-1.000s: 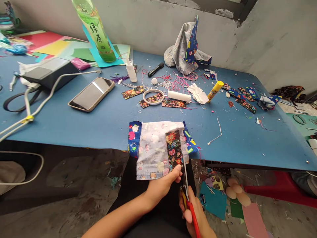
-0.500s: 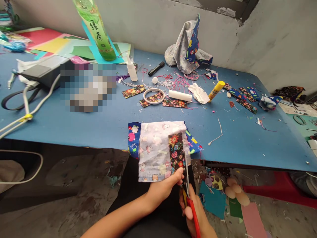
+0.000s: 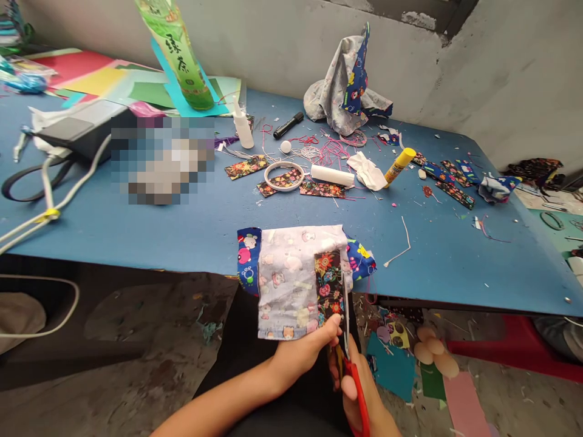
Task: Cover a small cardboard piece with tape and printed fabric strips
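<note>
My left hand (image 3: 305, 349) pinches a pale grey cloth with small animal prints (image 3: 286, 291), its thumb pressing on a black floral strip (image 3: 328, 279) laid over the cloth's right side. Dark blue patterned cloth (image 3: 248, 258) shows past both side edges. Red-handled scissors (image 3: 361, 400) are in my right hand (image 3: 371, 388), blades pointing away from me along the strip's right edge. The cloth is between the hands, over my lap and the table's front edge. My left fingers beneath the cloth are hidden.
On the blue table (image 3: 182, 233) lie a tape roll (image 3: 268, 182), a white roll (image 3: 331, 175), a glue stick (image 3: 399, 168), a marker (image 3: 288, 125) and loose thread. A green tea bottle (image 3: 184, 67) stands at the back left. Paper scraps (image 3: 392, 367) litter the floor.
Both hands, the cloth and the scissors have shifted slightly right and down in view. The blue cloth at the right edge now looks more bunched and lifted.
</note>
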### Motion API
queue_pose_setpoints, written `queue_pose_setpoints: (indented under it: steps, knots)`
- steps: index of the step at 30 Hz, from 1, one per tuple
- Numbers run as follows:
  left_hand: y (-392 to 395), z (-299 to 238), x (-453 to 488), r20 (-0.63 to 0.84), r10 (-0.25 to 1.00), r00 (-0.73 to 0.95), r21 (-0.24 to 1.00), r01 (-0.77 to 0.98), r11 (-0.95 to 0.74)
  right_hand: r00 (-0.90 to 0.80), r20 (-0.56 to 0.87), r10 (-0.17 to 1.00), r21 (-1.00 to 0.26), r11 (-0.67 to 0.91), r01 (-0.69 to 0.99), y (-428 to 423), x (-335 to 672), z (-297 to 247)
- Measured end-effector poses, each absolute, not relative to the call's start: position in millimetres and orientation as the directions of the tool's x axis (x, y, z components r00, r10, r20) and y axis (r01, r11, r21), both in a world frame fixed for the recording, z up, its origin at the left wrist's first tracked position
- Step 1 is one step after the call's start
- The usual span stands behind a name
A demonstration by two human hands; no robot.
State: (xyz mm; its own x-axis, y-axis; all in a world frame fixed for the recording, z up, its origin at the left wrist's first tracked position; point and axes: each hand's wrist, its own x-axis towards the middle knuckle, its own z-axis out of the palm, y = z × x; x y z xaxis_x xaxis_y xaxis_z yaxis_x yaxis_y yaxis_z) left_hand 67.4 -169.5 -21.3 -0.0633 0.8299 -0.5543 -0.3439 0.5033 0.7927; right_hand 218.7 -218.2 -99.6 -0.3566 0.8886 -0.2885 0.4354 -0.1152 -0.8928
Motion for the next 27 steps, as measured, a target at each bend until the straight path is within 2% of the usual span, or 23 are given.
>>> queue_pose_setpoints:
  steps: [6,12,17,27]
  knots:
    - [-170,-23,68,-0.565,0.822,-0.072,0.783,-0.361,0.506,-0.349,-0.345,0.871,-0.891,-0.188,0.412,-222,216,-109]
    - [-174,-21,69,-0.554,0.833,0.014,0.786,-0.322,0.528,-0.357,-0.280,0.891,-0.918,-0.139,0.372,-212,216,-98]
    - [-175,-18,70,-0.540,0.835,0.110,0.782,-0.301,0.546,-0.379,-0.269,0.886,-0.945,-0.166,0.283,-210,214,-92]
    - [-181,-25,71,-0.549,0.825,0.134,0.779,-0.276,0.563,-0.357,-0.271,0.894,-0.945,-0.177,0.274,-215,214,-88]
